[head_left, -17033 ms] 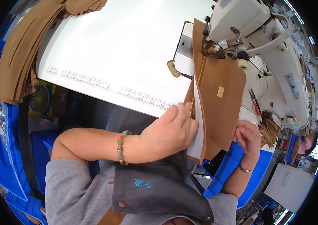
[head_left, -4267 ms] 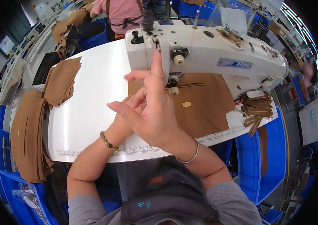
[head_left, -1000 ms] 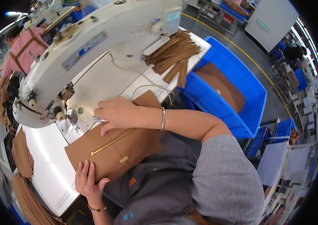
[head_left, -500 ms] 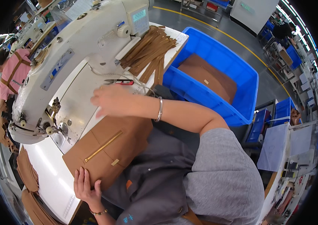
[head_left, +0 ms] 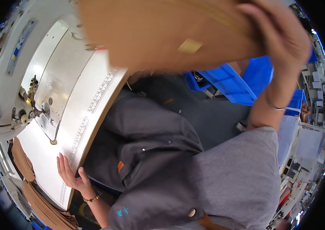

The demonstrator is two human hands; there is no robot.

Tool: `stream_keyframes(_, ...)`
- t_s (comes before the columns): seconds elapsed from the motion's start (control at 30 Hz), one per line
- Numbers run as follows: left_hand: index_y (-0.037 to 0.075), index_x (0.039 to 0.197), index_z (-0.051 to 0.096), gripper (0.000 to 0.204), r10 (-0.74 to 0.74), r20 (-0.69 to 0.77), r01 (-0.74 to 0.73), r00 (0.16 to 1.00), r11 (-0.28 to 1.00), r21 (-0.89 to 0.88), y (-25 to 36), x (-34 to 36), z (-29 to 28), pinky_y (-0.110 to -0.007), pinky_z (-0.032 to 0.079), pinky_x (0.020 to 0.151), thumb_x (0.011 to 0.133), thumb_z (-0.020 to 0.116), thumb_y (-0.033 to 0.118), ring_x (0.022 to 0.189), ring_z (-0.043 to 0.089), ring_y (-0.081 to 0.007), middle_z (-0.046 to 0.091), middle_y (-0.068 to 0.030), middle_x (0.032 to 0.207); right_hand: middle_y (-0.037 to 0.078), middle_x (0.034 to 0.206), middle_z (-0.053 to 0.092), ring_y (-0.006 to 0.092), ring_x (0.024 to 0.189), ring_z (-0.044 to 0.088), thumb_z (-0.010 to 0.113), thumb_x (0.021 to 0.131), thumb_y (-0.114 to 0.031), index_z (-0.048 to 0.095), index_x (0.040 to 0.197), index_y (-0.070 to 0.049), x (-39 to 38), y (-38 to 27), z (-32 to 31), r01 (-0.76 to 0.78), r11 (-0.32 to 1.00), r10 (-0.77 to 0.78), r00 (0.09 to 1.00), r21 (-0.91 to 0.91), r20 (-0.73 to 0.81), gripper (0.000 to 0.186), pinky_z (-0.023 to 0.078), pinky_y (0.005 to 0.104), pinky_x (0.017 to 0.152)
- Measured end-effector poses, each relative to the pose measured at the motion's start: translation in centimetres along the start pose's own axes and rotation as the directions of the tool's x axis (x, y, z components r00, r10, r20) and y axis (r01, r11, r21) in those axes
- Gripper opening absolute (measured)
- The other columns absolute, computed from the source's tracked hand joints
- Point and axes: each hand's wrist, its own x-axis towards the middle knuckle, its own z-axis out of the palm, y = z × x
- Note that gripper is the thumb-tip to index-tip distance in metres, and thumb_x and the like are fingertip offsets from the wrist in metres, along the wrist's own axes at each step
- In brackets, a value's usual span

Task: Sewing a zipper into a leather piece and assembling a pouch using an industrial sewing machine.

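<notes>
Fingers of the right hand (head_left: pixel 281 36) were curled over the top right edge of the brown leather panel (head_left: pixel 158 36), gripping it up in the air close to the camera, so it came out blurry. The left hand (head_left: pixel 70 174) had its fingers spread flat on the near edge of the white table (head_left: pixel 93 111), holding nothing.

Counts: one panel in hand, with one small gold plate (head_left: pixel 189 46) on it and what looked like one zipper line near its top edge. One sewing machine (head_left: pixel 20 73) on the table. Two bracelets, a silver one on the right wrist (head_left: pixel 273 106) and a beaded one on the left (head_left: pixel 91 199). At least two blue bins (head_left: pixel 239 84) off to the right, can't count more for sure. One stack of brown pieces (head_left: pixel 36 195) beyond the table's left end.

Room-wise, the table edge by the person's lap was bare apart from the left hand, and the ruler markings (head_left: pixel 93 115) ran along it. The panel hung above the gap between table and bins, clear of both.

The panel's long axis ran roughly left to right across the view, tilting down a bit toward the right, plate side facing the camera.
</notes>
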Motion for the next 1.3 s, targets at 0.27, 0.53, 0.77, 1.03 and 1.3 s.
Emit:
stream_keyframes(0.27,-0.003,0.136,0.067,0.066,-0.015,0.051,0.010,0.999,0.996,0.087,0.5,0.8,0.2,-0.050,0.047,0.112,0.108,0.048,0.054,0.133,0.060,-0.0413,0.067,-0.0200,0.139,0.007,0.092,0.068,0.0147,0.084,0.065,0.074,0.095,-0.010,0.074,0.107,-0.001,-6.6,8.3,-1.5,-0.183,0.959,0.213,0.969,-0.216,0.125,0.015,0.051,0.0261,0.081)
stream_keyframes(0.53,-0.001,0.136,0.067,0.064,-0.018,0.062,0.009,0.998,0.989,0.146,0.6,1.0,0.5,-0.049,0.049,0.109,0.110,0.045,0.054,0.129,0.063,-0.0399,0.068,-0.0183,0.137,0.011,0.087,0.072,0.0231,0.074,0.064,0.076,0.094,-0.034,0.076,0.104,-0.004,-11.4,18.1,3.2,-0.571,0.820,0.555,0.779,-0.036,0.291,0.031,0.052,0.0337,0.076)
stream_keyframes(0.77,0.000,0.137,0.065,0.058,-0.056,0.189,0.042,0.980,0.996,0.081,0.7,2.4,-1.1,-0.048,0.048,0.108,0.104,0.060,0.047,0.127,0.060,-0.0400,0.066,-0.0203,0.137,0.017,0.118,0.074,0.0352,0.103,0.071,0.076,0.092,-0.048,0.070,0.130,-0.009,-15.4,14.9,8.1,-0.523,0.774,0.617,0.750,-0.358,0.238,0.055,0.056,0.0447,0.089)
stream_keyframes(1.03,0.005,0.150,0.055,0.088,0.371,0.500,-0.281,0.783,0.927,-0.247,-2.4,10.1,-0.8,-0.060,0.030,0.120,0.088,0.073,0.064,0.147,0.042,-0.0452,0.049,-0.0224,0.157,0.018,0.096,0.077,0.0406,0.098,0.072,0.050,0.104,-0.062,0.078,0.113,-0.010,-17.1,5.1,10.1,-0.636,0.610,0.778,0.369,-0.473,0.508,0.060,0.056,0.0493,0.085)
stream_keyframes(1.3,0.010,0.151,0.055,0.087,0.464,0.549,-0.291,0.695,0.880,-0.375,-3.3,11.1,1.0,-0.062,0.019,0.124,0.089,0.070,0.068,0.153,0.035,-0.0431,0.045,-0.0186,0.161,0.019,0.106,0.076,0.0435,0.099,0.069,0.043,0.108,-0.057,0.076,0.125,-0.019,-17.8,5.4,10.3,-0.564,0.679,0.732,0.478,-0.469,0.485,0.053,0.055,0.0528,0.085)
